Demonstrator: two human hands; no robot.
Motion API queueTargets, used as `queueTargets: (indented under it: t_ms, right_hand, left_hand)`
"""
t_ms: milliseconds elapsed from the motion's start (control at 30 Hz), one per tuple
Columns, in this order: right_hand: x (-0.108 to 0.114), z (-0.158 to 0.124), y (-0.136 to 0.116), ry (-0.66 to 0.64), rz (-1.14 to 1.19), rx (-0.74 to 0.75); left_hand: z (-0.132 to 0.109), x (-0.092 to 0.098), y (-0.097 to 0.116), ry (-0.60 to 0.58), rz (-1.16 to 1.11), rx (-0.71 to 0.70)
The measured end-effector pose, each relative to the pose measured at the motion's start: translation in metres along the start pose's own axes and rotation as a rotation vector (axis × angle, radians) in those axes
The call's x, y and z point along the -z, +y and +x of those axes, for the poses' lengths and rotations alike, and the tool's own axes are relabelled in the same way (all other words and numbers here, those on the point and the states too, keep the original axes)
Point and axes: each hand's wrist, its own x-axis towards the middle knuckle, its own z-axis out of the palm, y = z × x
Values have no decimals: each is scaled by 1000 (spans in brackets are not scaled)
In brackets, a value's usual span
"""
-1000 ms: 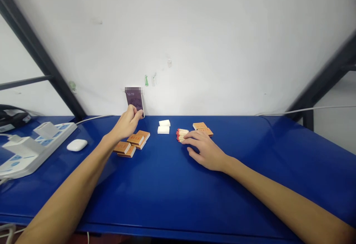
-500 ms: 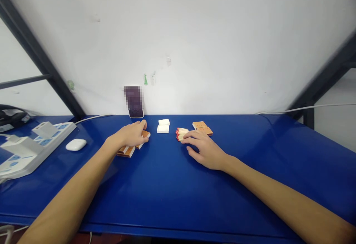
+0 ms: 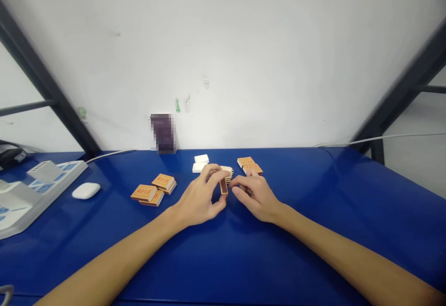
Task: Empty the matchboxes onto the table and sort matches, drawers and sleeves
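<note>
My left hand [image 3: 202,194] grips a matchbox [image 3: 223,186] between thumb and fingers, with its narrow dark side facing me. Just behind that box lies a pile of matches [image 3: 228,172], partly hidden by the box and fingers. My right hand [image 3: 256,196] is close to the right of the box and matches, its fingers bent and thumb tip near the index tip; nothing shows in it. Several orange matchboxes [image 3: 163,181] lie stacked on the left. Two more matchboxes [image 3: 246,162] rest behind my right hand.
Two white blocks [image 3: 201,159] lie at the back of the blue table [image 3: 209,259]. A pixelated upright phone [image 3: 163,134] leans on the wall. On the left are a white case [image 3: 86,190] and a power strip [image 3: 42,199] with plugs.
My left hand has lifted a matchbox from the left stack and brought it rightward to the matches. My right hand has drawn slightly back from the matches, its fingers more bent.
</note>
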Motion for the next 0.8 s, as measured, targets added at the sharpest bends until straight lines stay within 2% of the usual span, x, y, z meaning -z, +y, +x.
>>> queueTargets:
  t_ms: [133, 467, 567, 800]
  right_hand:
    - [0, -1, -1, -16, 117, -48]
    - [-4, 0, -1, -14, 36, -50]
    - [-4, 1, -1, -59, 15, -36]
    - [-7, 0, -5, -36, 9, -68]
  left_hand:
    - [-4, -9, -2, 2, -76, -24]
    - [-3, -11, -4, -1, -128, 26]
    - [-4, -11, -5, -13, -109, -4]
    - [-1, -10, 1, 34, 5, -131]
